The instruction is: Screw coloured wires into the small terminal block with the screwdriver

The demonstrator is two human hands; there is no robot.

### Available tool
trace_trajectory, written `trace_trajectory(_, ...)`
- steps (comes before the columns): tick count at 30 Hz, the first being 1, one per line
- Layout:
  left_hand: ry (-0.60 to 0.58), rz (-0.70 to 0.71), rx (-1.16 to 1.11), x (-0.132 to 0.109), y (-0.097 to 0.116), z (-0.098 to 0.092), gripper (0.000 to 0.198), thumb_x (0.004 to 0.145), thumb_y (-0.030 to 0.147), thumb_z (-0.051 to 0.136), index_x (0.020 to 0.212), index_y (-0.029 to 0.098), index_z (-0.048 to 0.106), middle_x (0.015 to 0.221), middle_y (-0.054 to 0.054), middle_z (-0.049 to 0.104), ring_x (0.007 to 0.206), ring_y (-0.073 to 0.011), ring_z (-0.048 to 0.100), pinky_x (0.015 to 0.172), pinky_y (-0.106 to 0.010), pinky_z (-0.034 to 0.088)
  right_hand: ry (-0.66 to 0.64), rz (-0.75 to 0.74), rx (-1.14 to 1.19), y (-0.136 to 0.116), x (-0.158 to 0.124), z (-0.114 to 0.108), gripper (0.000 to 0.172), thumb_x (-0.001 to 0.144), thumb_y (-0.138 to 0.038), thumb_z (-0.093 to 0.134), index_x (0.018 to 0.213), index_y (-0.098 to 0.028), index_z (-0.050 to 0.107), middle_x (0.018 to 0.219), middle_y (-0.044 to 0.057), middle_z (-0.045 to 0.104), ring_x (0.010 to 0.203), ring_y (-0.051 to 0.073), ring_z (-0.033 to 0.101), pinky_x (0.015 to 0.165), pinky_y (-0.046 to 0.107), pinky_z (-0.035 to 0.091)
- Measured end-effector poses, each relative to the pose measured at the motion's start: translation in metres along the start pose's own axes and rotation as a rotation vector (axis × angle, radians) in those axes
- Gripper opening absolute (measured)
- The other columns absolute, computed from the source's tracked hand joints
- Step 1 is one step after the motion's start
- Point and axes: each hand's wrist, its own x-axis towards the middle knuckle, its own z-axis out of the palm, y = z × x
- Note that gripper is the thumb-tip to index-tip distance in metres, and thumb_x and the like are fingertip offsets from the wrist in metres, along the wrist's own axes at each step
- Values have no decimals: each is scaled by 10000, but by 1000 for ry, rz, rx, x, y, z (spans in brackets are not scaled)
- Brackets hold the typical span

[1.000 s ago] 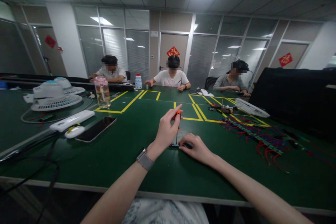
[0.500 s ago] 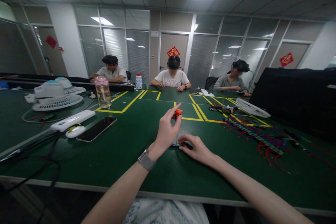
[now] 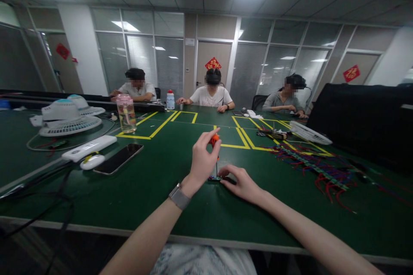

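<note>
My left hand (image 3: 204, 157), with a watch on its wrist, is closed around the orange handle of a screwdriver (image 3: 215, 139). The thin dark shaft points down, close to upright, and its tip meets a small circuit board (image 3: 214, 178) on the green table. Part of the handle is covered by my fingers. Resting low on the table, my right hand (image 3: 238, 181) pinches the right edge of that board with thumb and fingers. What lies under the tip is too small to make out.
A phone (image 3: 120, 159), a white power strip (image 3: 90, 148) and a pink-lidded bottle (image 3: 126, 114) lie or stand to the left. Boards with red and blue wires (image 3: 318, 171) spread at right, before a black monitor (image 3: 361, 126). Three people sit across the table.
My left hand and the orange handle have shifted slightly left, and the board a little too. My right hand stays almost still. A person opposite has reached toward a small metal cup.
</note>
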Motion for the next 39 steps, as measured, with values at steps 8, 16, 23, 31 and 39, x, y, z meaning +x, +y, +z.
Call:
trace_trajectory(8, -33, -38, 1, 0, -3, -1, 341, 914, 222, 429, 1226, 210, 568, 1165, -78, 553, 1107, -167, 539, 981, -325, 420, -3, -4, -3, 0, 0, 0, 157, 791, -131, 573, 936, -184, 604, 863, 27, 646, 786, 144, 601, 734, 261, 484)
trace_trajectory(16, -19, -52, -64, -1, -5, 2, 300, 863, 234, 539, 1153, 201, 609, 1016, -62, 639, 916, -160, 621, 820, -290, 506, -7, -5, 5, -3, 0, -1, 158, 792, -138, 568, 939, -182, 605, 855, 30, 646, 773, 147, 599, 729, 271, 493)
trace_trajectory(23, -11, -40, 11, 0, -3, 0, 302, 898, 296, 494, 1167, 221, 610, 1140, -76, 539, 1064, -173, 556, 949, -330, 442, -3, -6, 32, -3, 1, -1, 197, 788, -132, 569, 974, -186, 606, 890, 39, 658, 794, 151, 615, 744, 276, 506)
trace_trajectory(31, -82, -34, -63, -1, -1, 0, 262, 853, 284, 573, 1100, 234, 646, 948, -37, 577, 864, -136, 587, 731, -236, 504, 8, -1, 5, 0, 0, 1, 117, 784, -128, 565, 881, -183, 599, 842, 29, 647, 776, 153, 604, 722, 270, 491)
trace_trajectory(39, -128, -84, -192, 0, 0, 1, 336, 933, 248, 406, 1231, 214, 558, 1087, -68, 576, 920, -136, 601, 802, -260, 498, 4, 10, -12, 1, 0, 0, 96, 764, -119, 583, 834, -185, 583, 798, 19, 625, 720, 143, 576, 676, 256, 473)
